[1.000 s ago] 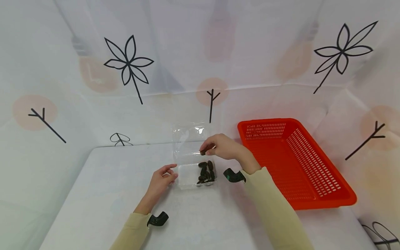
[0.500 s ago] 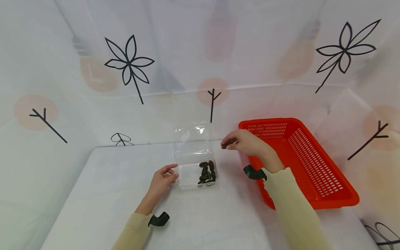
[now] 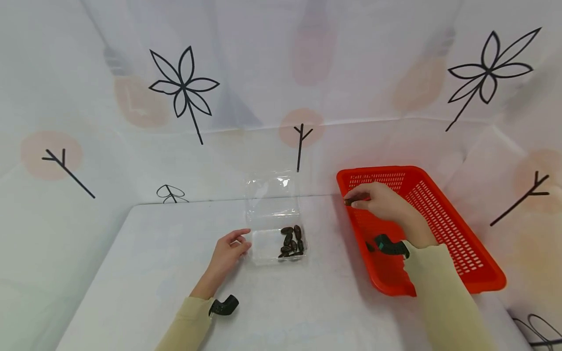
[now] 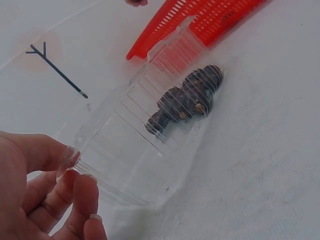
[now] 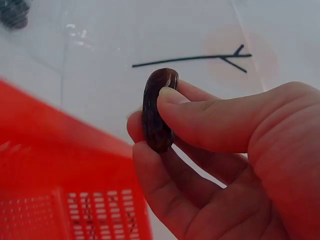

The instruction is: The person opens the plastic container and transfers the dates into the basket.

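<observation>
The right hand (image 3: 382,202) had thumb and fingers clamped on one date (image 5: 159,112), held at the left rim of the basket (image 3: 488,282); I could not tell whether it was past the rim. By my judgement, carrying it well called for a light pinch, since the glossy skin looked soft, and for keeping knuckles and wristband (image 3: 390,246) clear of the rim. The left hand (image 3: 228,251) had its fingers at the left edge of the tub (image 3: 265,243); whether they gripped or merely touched could not be told. A gentle, steady touch seemed enough for such thin plastic.

The tub sat on the counter (image 3: 281,302), its lid (image 3: 272,197) raised at the back, the other dates (image 3: 288,239) bunched along its right side. Inside the basket, a dark shape (image 3: 370,247) by the left wall was too unclear to name.
</observation>
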